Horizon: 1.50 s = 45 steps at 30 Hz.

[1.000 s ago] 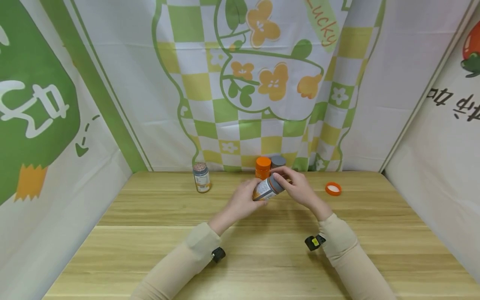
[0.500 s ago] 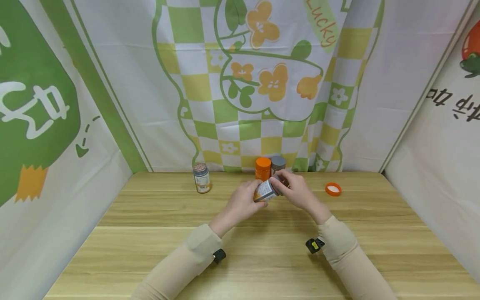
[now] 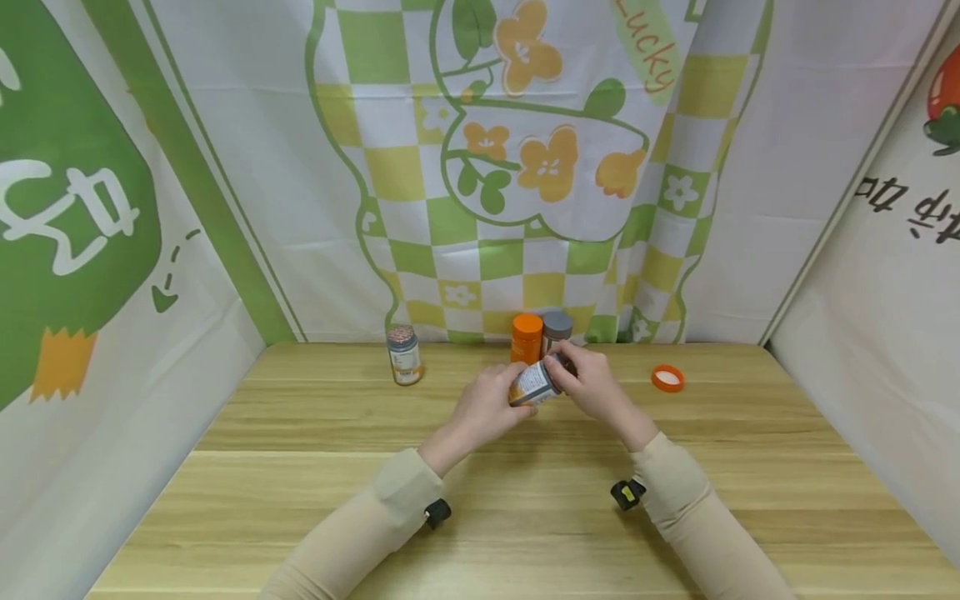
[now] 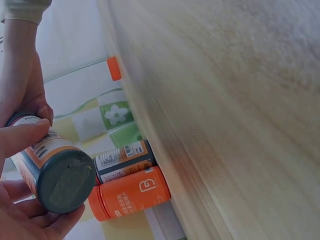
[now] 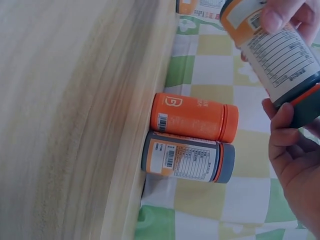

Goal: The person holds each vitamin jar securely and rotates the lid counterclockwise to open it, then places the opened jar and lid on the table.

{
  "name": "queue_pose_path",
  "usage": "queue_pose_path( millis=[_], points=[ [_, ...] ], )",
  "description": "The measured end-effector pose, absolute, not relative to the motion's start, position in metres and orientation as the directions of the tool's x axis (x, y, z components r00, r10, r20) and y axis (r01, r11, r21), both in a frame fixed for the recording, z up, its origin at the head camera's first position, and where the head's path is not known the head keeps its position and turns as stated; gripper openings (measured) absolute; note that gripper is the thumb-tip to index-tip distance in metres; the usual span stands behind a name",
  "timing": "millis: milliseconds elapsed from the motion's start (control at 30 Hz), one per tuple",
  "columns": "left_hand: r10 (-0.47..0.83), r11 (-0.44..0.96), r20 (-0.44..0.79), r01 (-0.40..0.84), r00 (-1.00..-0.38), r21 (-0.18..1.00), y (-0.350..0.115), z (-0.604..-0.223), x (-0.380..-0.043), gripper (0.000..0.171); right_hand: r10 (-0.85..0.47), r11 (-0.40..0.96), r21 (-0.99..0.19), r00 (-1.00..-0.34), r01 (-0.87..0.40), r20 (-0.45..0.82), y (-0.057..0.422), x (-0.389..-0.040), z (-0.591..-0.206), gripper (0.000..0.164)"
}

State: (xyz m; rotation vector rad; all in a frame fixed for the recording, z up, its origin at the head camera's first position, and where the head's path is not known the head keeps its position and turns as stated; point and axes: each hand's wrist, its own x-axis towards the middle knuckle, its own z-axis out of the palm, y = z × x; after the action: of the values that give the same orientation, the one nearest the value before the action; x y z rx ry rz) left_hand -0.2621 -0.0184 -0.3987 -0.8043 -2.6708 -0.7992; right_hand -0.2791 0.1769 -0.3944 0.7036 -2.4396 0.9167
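Note:
My left hand [image 3: 483,408] grips the body of a supplement bottle [image 3: 532,384], grey and white with an orange band, tilted above the table. In the left wrist view its dark base [image 4: 67,182] faces the camera. My right hand [image 3: 598,387] pinches the bottle's grey cap [image 5: 308,107], fingers curled around it. A thin orange ring shows between cap and body in the right wrist view. Behind my hands stand an orange bottle [image 3: 527,337] and a similar grey-capped bottle [image 5: 185,157], side by side.
An uncapped bottle [image 3: 405,358] with a patterned seal over its mouth stands at the back left. To the right, an orange cap [image 3: 667,378] lies with its white inside up. A printed curtain [image 3: 495,258] hangs along the table's [image 3: 525,517] back edge.
My right fingers have drawn in from spreading over the cap to a closer grip, the hand dropping slightly. More of the grey-capped bottle behind shows. My left hand stays nearly still.

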Motion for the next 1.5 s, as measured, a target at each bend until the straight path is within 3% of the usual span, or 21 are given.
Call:
queue_pose_path(
  millis=[367,733,1333,1500],
  points=[
    [0.477,0.679,0.368,0.601,-0.798,0.422,-0.019,-0.398,-0.261,0.057,-0.326,0.667,-0.402,-0.731,-0.628,0.600,0.180,-0.278,-0.396,0.015],
    [0.536,0.647,0.362,0.646,-0.763,0.404,-0.022,-0.398,-0.263,0.051,-0.386,0.658,-0.285,-0.637,-0.697,0.668,0.184,-0.278,-0.399,0.009],
    [0.602,0.645,0.366,0.702,-0.710,0.301,-0.024,-0.395,-0.269,0.054,-0.405,0.650,-0.269,-0.623,-0.711,0.669,0.188,-0.275,-0.406,0.010],
    [0.610,0.614,0.327,0.692,-0.721,0.380,-0.026,-0.394,-0.269,0.054,-0.437,0.631,-0.204,-0.560,-0.748,0.704,0.189,-0.275,-0.406,0.014]
  ],
)
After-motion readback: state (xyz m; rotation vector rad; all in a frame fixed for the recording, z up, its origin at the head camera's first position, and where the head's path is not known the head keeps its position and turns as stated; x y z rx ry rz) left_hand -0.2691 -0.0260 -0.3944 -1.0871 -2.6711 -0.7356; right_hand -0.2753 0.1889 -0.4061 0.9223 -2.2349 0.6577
